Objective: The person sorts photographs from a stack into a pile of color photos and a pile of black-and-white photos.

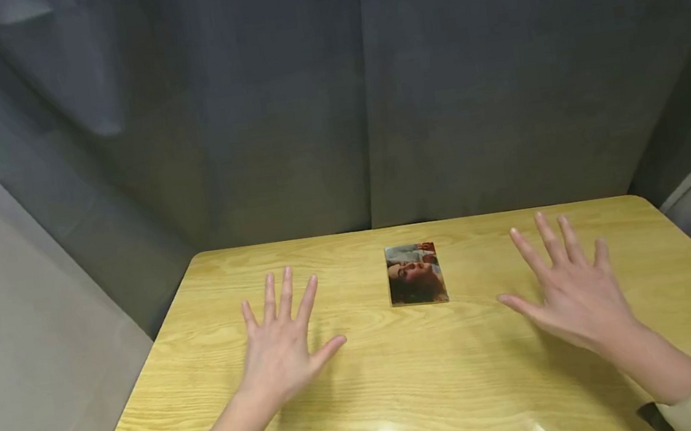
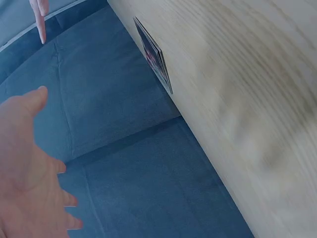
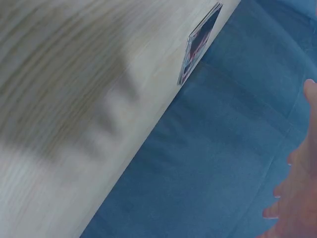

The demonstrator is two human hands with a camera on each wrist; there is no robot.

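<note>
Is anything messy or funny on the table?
Nothing is spilled or broken. One photo lies flat on the table between the left hand and right hand, both open above the wood. Its picture is turned sideways, which looks a bit odd.

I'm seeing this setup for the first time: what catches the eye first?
A small printed photo lies flat, alone, near the far edge of the yellow wooden table. The left hand and right hand are spread open on either side of it, holding nothing, against grey curtains.
</note>
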